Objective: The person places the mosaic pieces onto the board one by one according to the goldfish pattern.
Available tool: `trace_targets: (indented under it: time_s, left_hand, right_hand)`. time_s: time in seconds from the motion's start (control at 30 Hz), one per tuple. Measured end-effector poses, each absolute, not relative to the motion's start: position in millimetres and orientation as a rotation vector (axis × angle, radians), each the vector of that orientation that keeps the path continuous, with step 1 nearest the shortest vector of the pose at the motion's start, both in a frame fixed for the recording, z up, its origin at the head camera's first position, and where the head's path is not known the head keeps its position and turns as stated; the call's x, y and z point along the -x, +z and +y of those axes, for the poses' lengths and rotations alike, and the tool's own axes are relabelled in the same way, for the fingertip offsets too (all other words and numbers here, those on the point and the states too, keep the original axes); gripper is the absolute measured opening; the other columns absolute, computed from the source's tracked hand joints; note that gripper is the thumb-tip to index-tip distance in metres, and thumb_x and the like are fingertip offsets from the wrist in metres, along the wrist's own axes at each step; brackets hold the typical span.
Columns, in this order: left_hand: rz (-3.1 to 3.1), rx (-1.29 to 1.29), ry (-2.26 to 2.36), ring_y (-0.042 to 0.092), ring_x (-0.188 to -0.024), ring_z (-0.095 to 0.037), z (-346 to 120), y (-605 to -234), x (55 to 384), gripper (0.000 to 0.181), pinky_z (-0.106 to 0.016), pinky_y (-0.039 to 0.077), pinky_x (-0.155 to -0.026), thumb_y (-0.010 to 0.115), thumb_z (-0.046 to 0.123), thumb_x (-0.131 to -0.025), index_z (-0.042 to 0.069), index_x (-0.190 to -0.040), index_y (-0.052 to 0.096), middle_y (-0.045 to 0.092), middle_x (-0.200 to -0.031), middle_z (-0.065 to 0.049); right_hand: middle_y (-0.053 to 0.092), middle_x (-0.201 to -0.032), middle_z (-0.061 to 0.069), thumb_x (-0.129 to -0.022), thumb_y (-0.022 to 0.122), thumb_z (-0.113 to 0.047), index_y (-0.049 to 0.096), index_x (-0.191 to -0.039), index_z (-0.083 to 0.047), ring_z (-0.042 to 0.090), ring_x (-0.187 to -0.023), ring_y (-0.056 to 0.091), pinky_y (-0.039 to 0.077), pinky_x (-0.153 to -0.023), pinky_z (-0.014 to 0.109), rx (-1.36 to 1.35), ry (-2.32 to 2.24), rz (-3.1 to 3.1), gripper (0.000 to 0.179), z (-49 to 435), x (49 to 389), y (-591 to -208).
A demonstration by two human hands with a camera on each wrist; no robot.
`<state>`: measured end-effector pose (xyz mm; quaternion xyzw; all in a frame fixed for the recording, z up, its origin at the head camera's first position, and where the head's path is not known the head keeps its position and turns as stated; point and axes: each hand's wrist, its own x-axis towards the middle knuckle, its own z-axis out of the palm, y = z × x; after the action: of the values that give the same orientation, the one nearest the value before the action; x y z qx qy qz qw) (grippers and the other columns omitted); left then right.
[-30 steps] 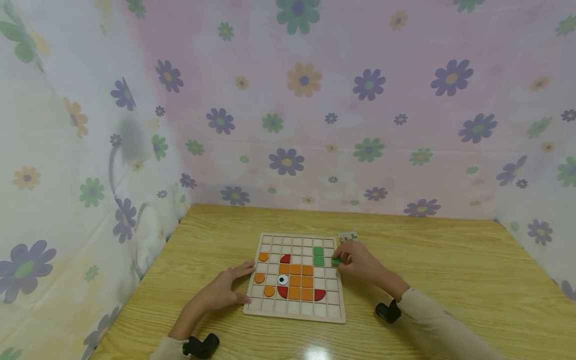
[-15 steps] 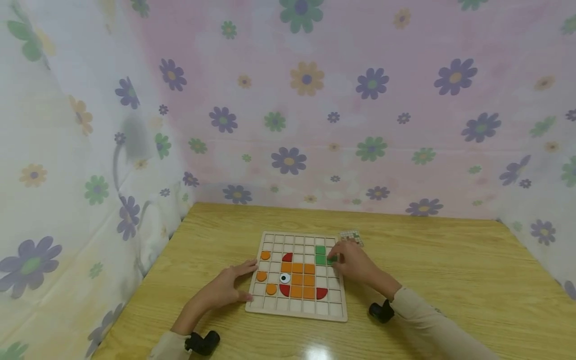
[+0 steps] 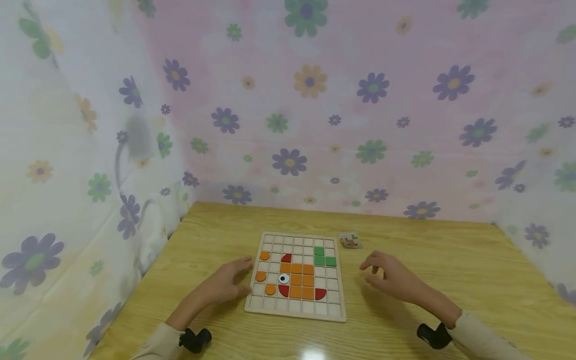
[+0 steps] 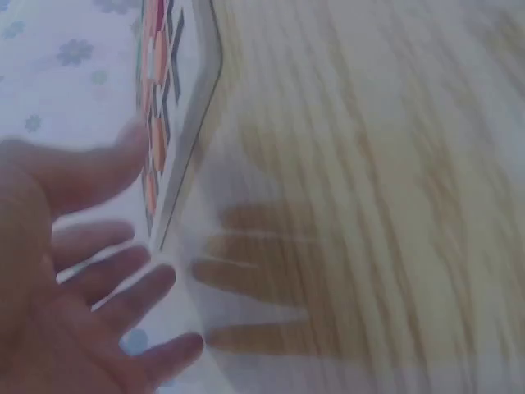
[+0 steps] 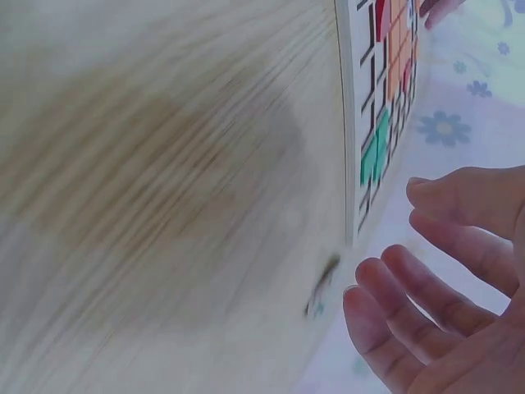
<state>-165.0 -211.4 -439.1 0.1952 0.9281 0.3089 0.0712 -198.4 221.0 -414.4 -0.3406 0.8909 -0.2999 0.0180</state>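
Observation:
A wooden grid board (image 3: 294, 316) lies on the table, its cells partly filled. Orange square tiles (image 3: 296, 280) form a block in the middle, with red quarter-round tiles (image 3: 320, 294) at its corners and a round eye tile (image 3: 284, 278) on its left. Orange discs (image 3: 261, 276) sit along the left columns. Three green square tiles (image 3: 319, 260) make an L at the upper right. My left hand (image 3: 223, 283) is spread at the board's left edge, fingers relaxed. Over the table right of the board, my right hand (image 3: 396, 278) hovers with loosely bent fingers and holds nothing.
A small pattern card (image 3: 350, 240) lies on the wooden table (image 3: 427, 250) just beyond the board's upper right corner. Flowered cloth (image 3: 333, 150) hangs behind the table and along both sides. Each wrist wears a black camera (image 3: 434, 336).
My right hand slid a green tile left into the cell beside the lower green tile, let it go and drew back to the right. My left hand shifted slightly left.

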Motion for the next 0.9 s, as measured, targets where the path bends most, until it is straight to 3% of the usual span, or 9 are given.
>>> trace_targets:
  time_s: [0.2, 0.3, 0.4, 0.47, 0.53, 0.63, 0.77, 0.9]
  left_hand:
    - [3.044, -0.381, 0.772, 0.047, -0.123, -0.038, -231.0, -426.9, 152.0, 0.062, -0.051, 0.043, -0.097, 0.072, 0.018, -0.085, -0.003, -0.137, 0.046, 0.047, -0.138, -0.02]
    - [3.192, -0.327, 0.62, 0.062, -0.098, -0.035, -243.9, -424.0, 145.7, 0.062, -0.047, 0.054, -0.074, 0.073, 0.025, -0.083, 0.001, -0.135, 0.05, 0.051, -0.134, -0.019]
    - [3.358, -0.369, 0.449, 0.061, -0.097, -0.037, -255.1, -421.4, 141.3, 0.066, -0.052, 0.052, -0.073, 0.074, 0.034, -0.081, 0.001, -0.134, 0.052, 0.051, -0.133, -0.021]
    - [3.417, -0.369, 0.333, 0.053, -0.112, -0.04, -261.7, -420.5, 138.5, 0.075, -0.061, 0.043, -0.086, 0.071, 0.043, -0.081, 0.001, -0.138, 0.047, 0.043, -0.14, -0.022]
    - [3.43, -0.345, 0.256, 0.033, -0.132, -0.042, -266.9, -420.1, 135.7, 0.085, -0.068, 0.025, -0.099, 0.066, 0.054, -0.081, 0.002, -0.143, 0.04, 0.032, -0.148, -0.022]
    - [3.384, -0.288, 0.257, 0.012, -0.14, -0.041, -271.7, -421.2, 131.4, 0.096, -0.073, 0.009, -0.101, 0.058, 0.066, -0.08, 0.006, -0.15, 0.028, 0.014, -0.155, -0.02]
    - [3.36, -0.259, 0.306, 0.0, -0.142, -0.038, -272.3, -423.5, 128.4, 0.101, -0.074, 0.001, -0.101, 0.056, 0.069, -0.079, 0.012, -0.153, 0.018, 0.003, -0.157, -0.016]
    - [3.363, -0.229, 0.286, -0.003, -0.143, -0.037, -272.1, -423.9, 127.6, 0.102, -0.074, 0.001, -0.101, 0.056, 0.07, -0.079, 0.012, -0.153, 0.016, 0.001, -0.157, -0.017]
  right_hand:
    - [0.057, -0.106, 0.004, -0.084, 0.071, -0.009, 0.066, -0.105, -0.01, 0.021, -0.083, 0.057, 0.048, -0.054, 0.025, 1.049, -0.89, 2.953, 0.022, 260.8, 175.5, -403.5]
    - [0.056, -0.115, 0.01, -0.083, 0.073, -0.014, 0.064, -0.112, -0.011, 0.031, -0.096, 0.056, 0.052, -0.066, 0.04, 1.025, -0.797, 3.09, 0.031, 279.1, 165.3, -399.8]
    - [0.048, -0.129, 0.02, -0.079, 0.077, -0.023, 0.057, -0.128, -0.015, 0.046, -0.112, 0.047, 0.039, -0.081, 0.063, 0.992, -0.69, 3.215, 0.053, 296.6, 157.6, -399.8]
    - [0.039, -0.139, 0.023, -0.077, 0.078, -0.029, 0.048, -0.139, -0.021, 0.051, -0.123, 0.035, 0.028, -0.083, 0.075, 0.966, -0.617, 3.272, 0.07, 307.0, 154.3, -402.5]
    - [0.029, -0.147, 0.023, -0.075, 0.078, -0.034, 0.038, -0.147, -0.024, 0.052, -0.132, 0.023, 0.018, -0.087, 0.08, 0.948, -0.553, 3.311, 0.082, 315.8, 153.1, -406.5]
    - [0.017, -0.154, 0.02, -0.077, 0.075, -0.038, 0.028, -0.151, -0.025, 0.046, -0.139, 0.01, 0.005, -0.091, 0.081, 0.916, -0.5, 3.332, 0.089, 325.8, 153.2, -412.6]
    - [0.013, -0.156, 0.019, -0.081, 0.072, -0.037, 0.025, -0.152, -0.023, 0.044, -0.141, 0.004, -0.001, -0.094, 0.08, 0.877, -0.498, 3.333, 0.086, 333.3, 155.2, -415.7]
    - [0.012, -0.156, 0.019, -0.082, 0.071, -0.037, 0.025, -0.152, -0.022, 0.043, -0.141, 0.003, -0.004, -0.094, 0.079, 0.866, -0.498, 3.329, 0.084, 334.6, 154.8, -415.8]
